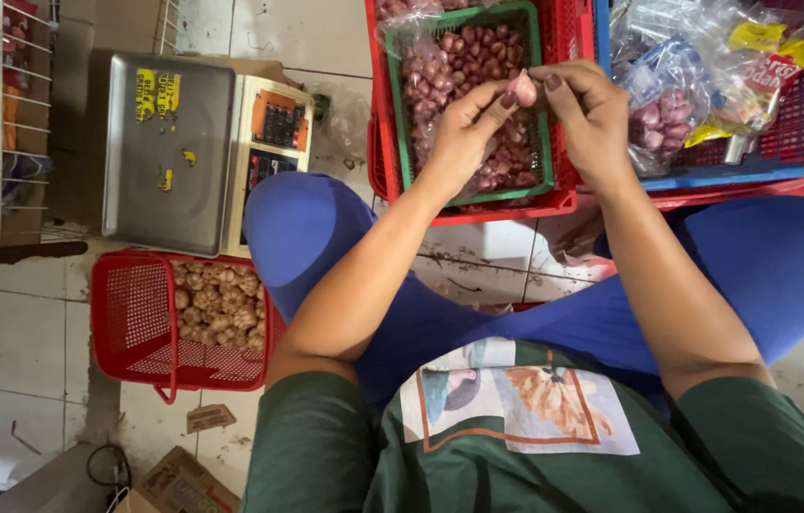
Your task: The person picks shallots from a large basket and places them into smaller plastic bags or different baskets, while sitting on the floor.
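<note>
Single shallot [523, 88] pinched between fingers of left hand [467, 128] and right hand [584, 112], held just above green basket [543, 152] of shallots, likely for peeling. Scale [195, 152] left of basket, garlic basket [136, 323] below-left.

- Pale tiled floor [12, 342], scuffed, dark grout, even light.
- Digital scale [198, 152] sits on it.
- Wire rack [3, 114] left of scale.
- Cardboard scraps [188, 475] well below scale.
</note>
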